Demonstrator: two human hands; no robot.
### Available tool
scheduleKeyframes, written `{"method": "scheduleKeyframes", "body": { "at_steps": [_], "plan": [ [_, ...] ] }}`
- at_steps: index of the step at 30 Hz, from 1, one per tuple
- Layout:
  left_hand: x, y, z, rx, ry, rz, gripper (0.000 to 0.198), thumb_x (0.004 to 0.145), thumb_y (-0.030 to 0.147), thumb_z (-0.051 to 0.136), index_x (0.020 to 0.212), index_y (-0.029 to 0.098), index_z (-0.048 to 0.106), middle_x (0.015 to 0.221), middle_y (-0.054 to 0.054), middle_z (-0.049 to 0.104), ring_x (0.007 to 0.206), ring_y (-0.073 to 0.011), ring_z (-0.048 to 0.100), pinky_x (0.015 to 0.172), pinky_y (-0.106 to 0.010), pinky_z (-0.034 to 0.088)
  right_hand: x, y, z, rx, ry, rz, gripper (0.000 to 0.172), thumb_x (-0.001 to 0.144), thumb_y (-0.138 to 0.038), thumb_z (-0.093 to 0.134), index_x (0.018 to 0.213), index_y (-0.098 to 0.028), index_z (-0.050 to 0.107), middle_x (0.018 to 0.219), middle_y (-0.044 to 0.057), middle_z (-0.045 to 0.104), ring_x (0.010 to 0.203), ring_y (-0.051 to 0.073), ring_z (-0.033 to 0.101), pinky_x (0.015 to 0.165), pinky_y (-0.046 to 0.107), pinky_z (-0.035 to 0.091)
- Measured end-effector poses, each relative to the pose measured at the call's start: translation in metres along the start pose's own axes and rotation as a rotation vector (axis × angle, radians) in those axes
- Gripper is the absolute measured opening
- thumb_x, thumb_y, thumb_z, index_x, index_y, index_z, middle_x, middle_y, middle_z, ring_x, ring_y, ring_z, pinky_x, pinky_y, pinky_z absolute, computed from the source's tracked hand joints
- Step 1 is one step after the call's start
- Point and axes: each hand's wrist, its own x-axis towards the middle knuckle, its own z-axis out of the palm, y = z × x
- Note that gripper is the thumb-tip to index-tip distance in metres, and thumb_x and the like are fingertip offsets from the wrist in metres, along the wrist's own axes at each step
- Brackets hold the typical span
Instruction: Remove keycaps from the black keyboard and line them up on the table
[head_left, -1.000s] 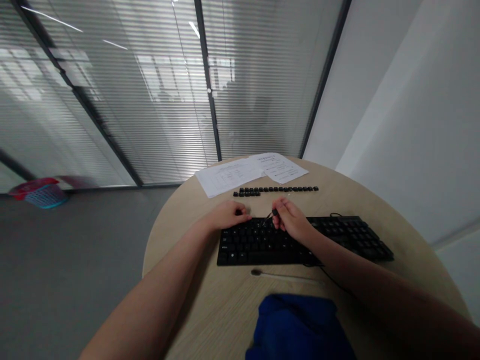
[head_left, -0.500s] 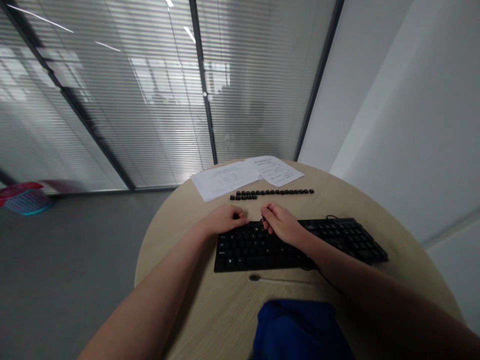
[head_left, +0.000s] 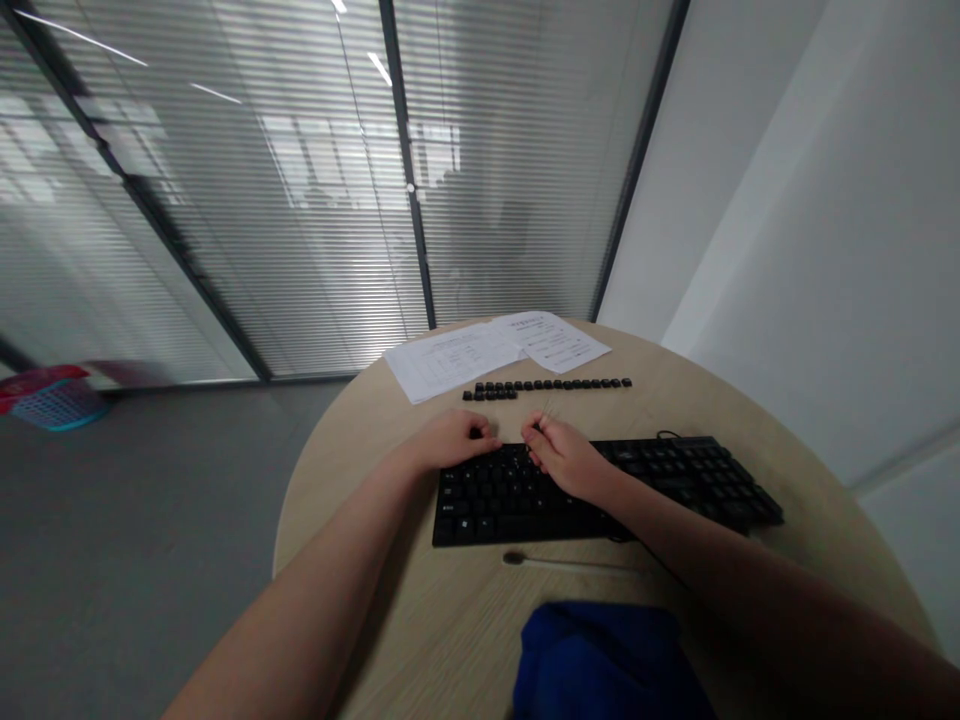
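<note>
A black keyboard (head_left: 495, 500) lies across the round table, with some keycaps off its upper rows. At its far left edge rests my left hand (head_left: 456, 440), fingers curled and thumb against the keyboard. Just to the right, my right hand (head_left: 559, 450) is closed over the upper keys. It pinches a slim tool, apparently a wire keycap puller (head_left: 547, 406), whose thin wires stick up above the fingers; the rest is hidden. Loose black keycaps (head_left: 555, 385) stand in two rows beyond the keyboard, the nearer one shorter.
Printed paper sheets (head_left: 457, 360) lie at the table's far edge. A toothbrush (head_left: 570, 566) with a dark head is in front of the keyboard, near blue cloth (head_left: 600, 650). The keyboard cable runs under my right forearm. A basket (head_left: 60, 400) stands on the floor at left.
Thin wires now show above my right hand, which has turned slightly. My left hand stays at the keyboard's edge. The whole view has shifted a little.
</note>
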Motion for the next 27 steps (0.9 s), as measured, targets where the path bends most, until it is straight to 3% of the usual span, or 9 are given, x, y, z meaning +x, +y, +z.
{"method": "scheduleKeyframes", "body": {
  "at_steps": [16, 27],
  "plan": [
    [0.000, -0.003, 0.003, 0.005, 0.011, 0.010, 0.034, 0.084, 0.049, 0.055, 0.078, 0.018, 0.067, 0.067, 0.001, 0.063, 0.064, -0.0132, 0.055, 0.059, -0.025, 0.035, -0.003, -0.012, -0.002, -0.185, -0.015, -0.118, 0.021, 0.098, -0.038, 0.042, 0.090, -0.022, 0.054, 0.076, 0.001, 0.063, 0.072, 0.018, 0.060, 0.067, 0.028, 0.038],
    [-0.003, 0.003, 0.000, -0.021, 0.019, -0.012, 0.034, 0.084, 0.049, 0.055, 0.078, 0.018, 0.067, 0.066, 0.001, 0.063, 0.064, -0.0138, 0.055, 0.058, -0.026, 0.035, -0.007, 0.000, 0.002, 0.020, 0.035, -0.082, 0.022, 0.098, -0.041, 0.040, 0.091, -0.023, 0.052, 0.070, -0.001, 0.059, 0.060, 0.015, 0.056, 0.059, 0.026, 0.041]
  ]
}}
